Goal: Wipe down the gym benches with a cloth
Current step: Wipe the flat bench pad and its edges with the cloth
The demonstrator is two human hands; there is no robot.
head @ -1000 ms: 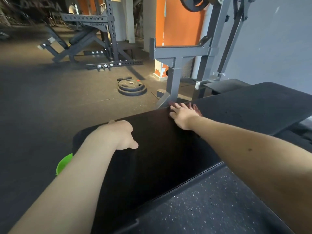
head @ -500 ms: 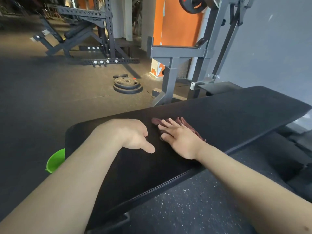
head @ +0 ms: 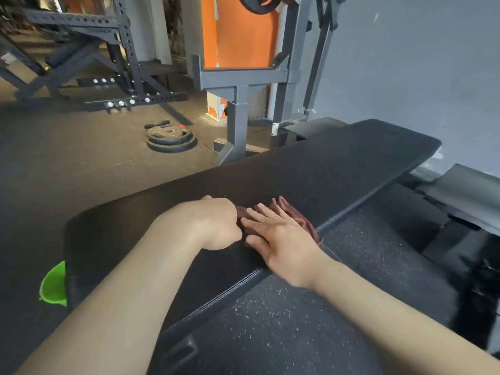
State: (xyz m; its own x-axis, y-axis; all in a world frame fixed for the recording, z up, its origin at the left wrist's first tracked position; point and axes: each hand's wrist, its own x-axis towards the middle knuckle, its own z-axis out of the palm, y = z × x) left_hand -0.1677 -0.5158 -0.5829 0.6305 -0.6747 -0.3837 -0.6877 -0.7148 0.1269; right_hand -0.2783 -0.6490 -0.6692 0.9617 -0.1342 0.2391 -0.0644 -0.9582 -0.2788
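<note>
A long black padded bench (head: 338,169) runs diagonally from lower left to upper right. A dark reddish-brown cloth (head: 293,213) lies on it near its front edge. My right hand (head: 276,239) presses flat on the cloth with straight, spread fingers and covers most of it. Just left of it, my left hand (head: 213,223) rests on the bench pad as a loose fist, fingers curled under. The cloth's left edge reaches its knuckles. I see nothing held in that hand.
A green bowl (head: 54,285) sits on the floor by the bench's left end. Stacked weight plates (head: 170,139) lie on the floor beyond. A grey steel rack (head: 243,77) stands behind the bench, a dark rack (head: 116,50) further left. Speckled rubber flooring (head: 297,320) lies below my arms.
My right hand has slid the cloth from the bench's far edge toward the near edge, up against my left hand. The left hand has stayed almost in place.
</note>
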